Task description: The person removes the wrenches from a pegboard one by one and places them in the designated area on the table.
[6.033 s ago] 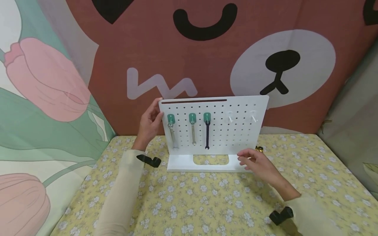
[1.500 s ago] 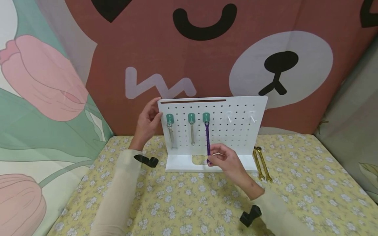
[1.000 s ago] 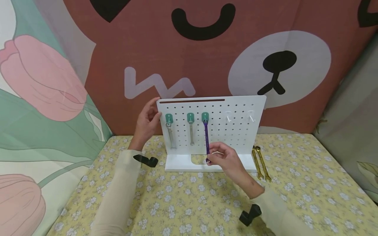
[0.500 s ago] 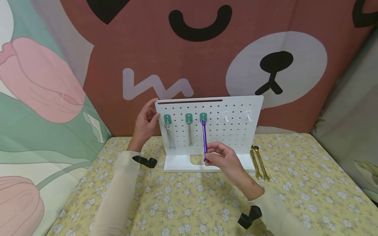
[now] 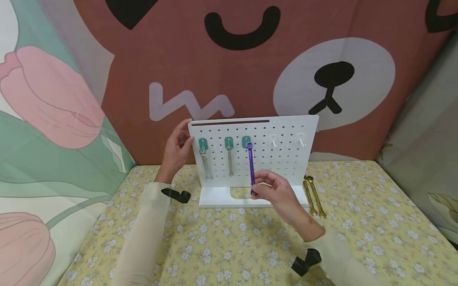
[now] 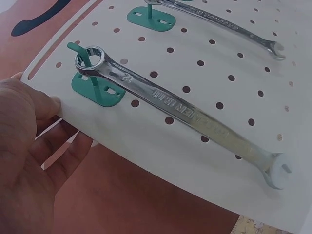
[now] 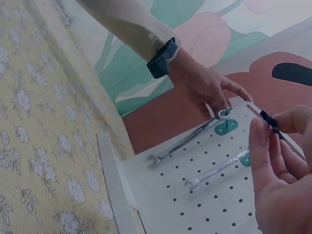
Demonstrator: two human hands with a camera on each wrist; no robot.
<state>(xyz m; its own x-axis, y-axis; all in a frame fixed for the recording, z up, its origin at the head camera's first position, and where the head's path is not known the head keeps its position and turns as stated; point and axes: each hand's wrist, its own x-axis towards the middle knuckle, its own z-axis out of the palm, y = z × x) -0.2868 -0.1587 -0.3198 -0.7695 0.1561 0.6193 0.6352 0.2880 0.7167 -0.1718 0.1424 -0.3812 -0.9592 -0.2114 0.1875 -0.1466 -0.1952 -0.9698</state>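
The right hand (image 5: 277, 192) pinches the purple wrench (image 5: 251, 163) at six o'clock, apparently unhooking it; the left hand (image 5: 176, 150) (pinching the pegboard (image 5: 273, 169) at ten o'clock) should next hold steady.

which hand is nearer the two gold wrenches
Right. The right hand, pinching the purple wrench, is just left of the gold wrenches; the left hand grips the pegboard at its left edge, farther away.
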